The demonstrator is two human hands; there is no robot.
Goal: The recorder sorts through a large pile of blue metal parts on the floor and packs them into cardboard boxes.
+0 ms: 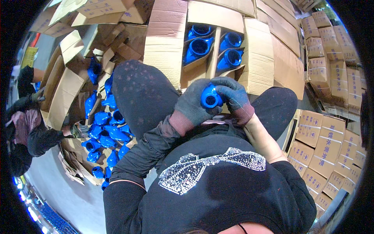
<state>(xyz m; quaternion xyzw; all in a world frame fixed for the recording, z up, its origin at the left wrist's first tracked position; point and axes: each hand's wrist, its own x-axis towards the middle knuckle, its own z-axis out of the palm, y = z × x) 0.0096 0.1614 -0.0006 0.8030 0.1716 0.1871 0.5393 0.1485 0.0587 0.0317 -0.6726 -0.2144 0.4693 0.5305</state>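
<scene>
Between our gloved fingers we pinch a blue pipe fitting, left hand and right hand wrapped round it above our lap. It looks rigid, smooth and fairly hefty, best gripped round its body, near the open box of others.

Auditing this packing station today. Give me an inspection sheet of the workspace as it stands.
Surface: grey floor; the person works over their lap.
Job's things: blue pipe fitting; open carton with four more in cardboard dividers.
Clutter: heap of blue fittings among loose cardboard.
Hands: gloved left hand and right hand, both gripping the fitting.
Cables: nothing seen.
Surroundings: stacked sealed cartons; another person at left.
</scene>
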